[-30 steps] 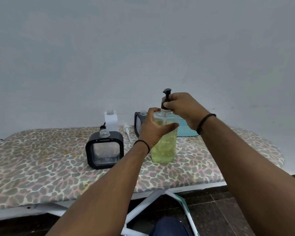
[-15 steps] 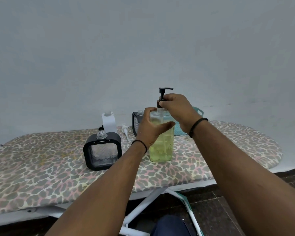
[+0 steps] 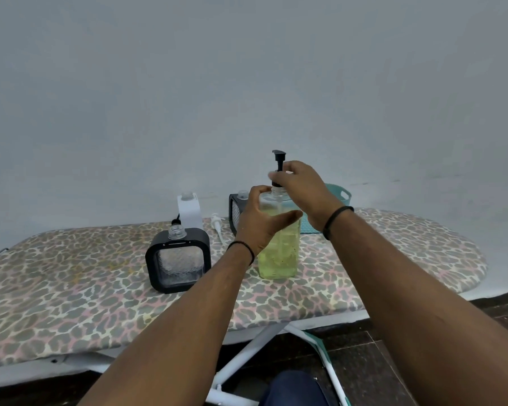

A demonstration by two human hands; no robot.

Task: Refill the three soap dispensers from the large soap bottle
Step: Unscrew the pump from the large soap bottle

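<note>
The large clear soap bottle (image 3: 279, 253), holding yellow-green soap, stands upright on the leopard-print ironing board (image 3: 71, 288). My left hand (image 3: 261, 224) grips its shoulder from the left. My right hand (image 3: 299, 186) pinches the collar of its black pump (image 3: 279, 159) at the neck. A black square dispenser (image 3: 178, 259) with an uncapped neck stands to the left. A white dispenser (image 3: 189, 210), also uncapped, stands behind it by the wall. A second black dispenser (image 3: 235, 210) is partly hidden behind my left hand.
A loose white pump (image 3: 217, 227) lies on the board between the dispensers. A teal basket (image 3: 338, 194) sits at the back right, by the wall. The board's rounded end is at the right; its white legs and dark tiled floor show below.
My right hand has shifted round the pump collar, and the black pump head has turned to a new direction. The bottle and my left hand have stayed put.
</note>
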